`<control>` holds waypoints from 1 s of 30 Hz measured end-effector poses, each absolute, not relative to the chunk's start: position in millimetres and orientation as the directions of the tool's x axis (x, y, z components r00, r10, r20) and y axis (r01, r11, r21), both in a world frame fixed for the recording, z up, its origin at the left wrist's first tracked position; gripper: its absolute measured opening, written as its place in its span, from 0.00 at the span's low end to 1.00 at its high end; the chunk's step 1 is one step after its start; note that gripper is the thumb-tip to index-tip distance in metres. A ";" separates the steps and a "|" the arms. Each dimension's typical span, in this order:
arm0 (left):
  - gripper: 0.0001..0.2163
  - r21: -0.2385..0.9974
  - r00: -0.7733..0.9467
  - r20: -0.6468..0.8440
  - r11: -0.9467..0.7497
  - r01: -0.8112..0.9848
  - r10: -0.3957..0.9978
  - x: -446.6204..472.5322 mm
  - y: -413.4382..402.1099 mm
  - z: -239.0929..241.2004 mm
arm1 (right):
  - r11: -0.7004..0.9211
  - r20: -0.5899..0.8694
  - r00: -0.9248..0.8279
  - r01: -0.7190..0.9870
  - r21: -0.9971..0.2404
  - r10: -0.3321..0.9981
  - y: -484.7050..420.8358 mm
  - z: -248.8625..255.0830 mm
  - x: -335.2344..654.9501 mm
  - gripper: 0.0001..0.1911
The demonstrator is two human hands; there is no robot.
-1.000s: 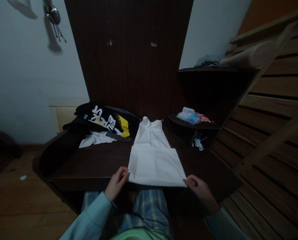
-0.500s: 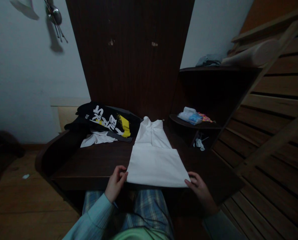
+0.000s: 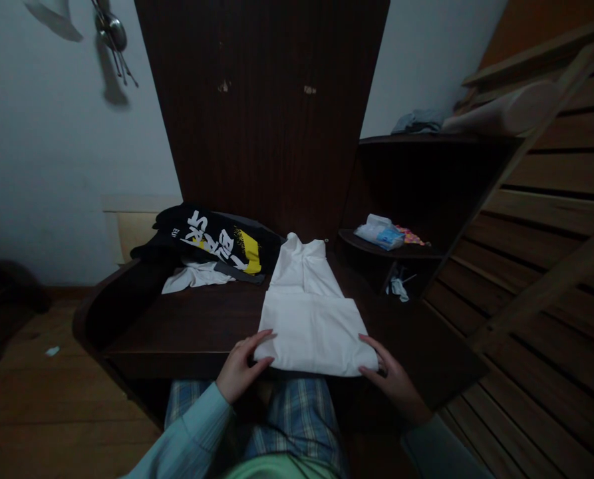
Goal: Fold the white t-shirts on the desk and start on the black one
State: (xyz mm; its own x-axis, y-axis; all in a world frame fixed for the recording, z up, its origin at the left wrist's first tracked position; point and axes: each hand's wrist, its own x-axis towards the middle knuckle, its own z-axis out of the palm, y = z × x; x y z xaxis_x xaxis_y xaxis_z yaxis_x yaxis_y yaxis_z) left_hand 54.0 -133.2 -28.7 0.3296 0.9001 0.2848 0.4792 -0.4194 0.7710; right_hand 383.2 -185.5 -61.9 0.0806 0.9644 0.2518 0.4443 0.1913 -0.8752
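A white shirt (image 3: 309, 329), folded into a long strip, lies on the dark wooden bench. Its near part is doubled over toward the back, and the narrower end reaches the dark back panel. My left hand (image 3: 244, 366) grips the near left corner, thumb on top and fingers curved around the side edge. At the near right corner, my right hand (image 3: 390, 380) holds the cloth the same way, some fingertips hidden under or behind it. The cloth between the hands is slightly wrinkled.
A black garment with white and yellow print (image 3: 217, 243) is piled on the bench at the back left, above a white cloth (image 3: 197, 275). Plastic packets (image 3: 380, 233) sit on the corner shelf (image 3: 366, 246). Wooden slats (image 3: 551, 219) stand at the right.
Both hands have shifted from pinching the shirt's near corners to wrapping its sides, thumbs further onto the cloth. The near part has wrinkled a little.
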 end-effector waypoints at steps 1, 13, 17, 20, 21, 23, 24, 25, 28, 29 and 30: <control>0.20 0.791 0.326 0.277 -0.407 0.457 0.904 53.9 -131.5 -30.0 | 0.189 0.254 0.077 0.469 -0.863 0.964 -183.9 -61.1 386.5 0.30; 0.22 0.019 0.715 0.455 -0.809 0.587 0.530 89.2 -143.5 -34.6 | 0.403 0.652 -0.232 0.907 -0.124 0.722 -199.3 -55.1 337.0 0.17; 0.22 -0.061 0.802 0.300 -0.829 0.556 0.516 117.2 -131.3 -42.1 | 0.482 0.548 -0.436 0.874 0.068 0.714 -185.4 -67.0 310.5 0.26; 0.23 -0.030 0.810 0.232 -0.829 0.559 0.538 123.0 -128.8 -34.6 | 0.452 0.528 -0.431 0.887 0.098 0.732 -177.4 -70.5 307.2 0.28; 0.24 -0.015 0.811 0.218 -0.829 0.559 0.543 122.8 -129.5 -30.7 | 0.452 0.531 -0.433 0.886 0.103 0.728 -176.2 -70.6 307.5 0.28; 0.23 0.012 0.808 0.205 -0.827 0.562 0.552 121.5 -131.2 -23.7 | 0.461 0.542 -0.443 0.880 0.112 0.715 -175.2 -69.8 308.8 0.28; 0.22 0.024 0.805 0.207 -0.825 0.564 0.556 120.9 -131.8 -21.3 | 0.465 0.549 -0.446 0.878 0.114 0.707 -174.9 -68.9 309.5 0.27; 0.20 0.033 0.804 0.211 -0.826 0.563 0.556 120.7 -131.9 -19.8 | 0.467 0.556 -0.447 0.877 0.115 0.701 -174.4 -67.8 310.1 0.27; 0.17 0.036 0.803 0.233 -0.830 0.557 0.549 121.5 -129.9 -20.5 | 0.475 0.561 -0.455 0.872 0.122 0.691 -171.7 -63.3 312.8 0.28; 0.16 0.031 0.802 0.245 -0.831 0.556 0.546 121.8 -128.8 -21.8 | 0.481 0.557 -0.463 0.868 0.126 0.689 -170.5 -61.9 314.0 0.28; 0.15 0.027 0.800 0.258 -0.831 0.555 0.542 122.1 -127.8 -23.3 | 0.490 0.553 -0.473 0.862 0.130 0.686 -169.5 -60.6 315.3 0.28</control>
State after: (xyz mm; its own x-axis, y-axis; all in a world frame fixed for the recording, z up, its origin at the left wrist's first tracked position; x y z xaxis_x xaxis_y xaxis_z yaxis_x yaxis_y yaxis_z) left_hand 122.1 -127.8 -23.3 0.7997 0.5422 0.2578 0.5550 -0.8314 0.0272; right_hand 315.3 -169.5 -60.6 -0.4733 0.6857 0.5530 0.8619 0.4903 0.1296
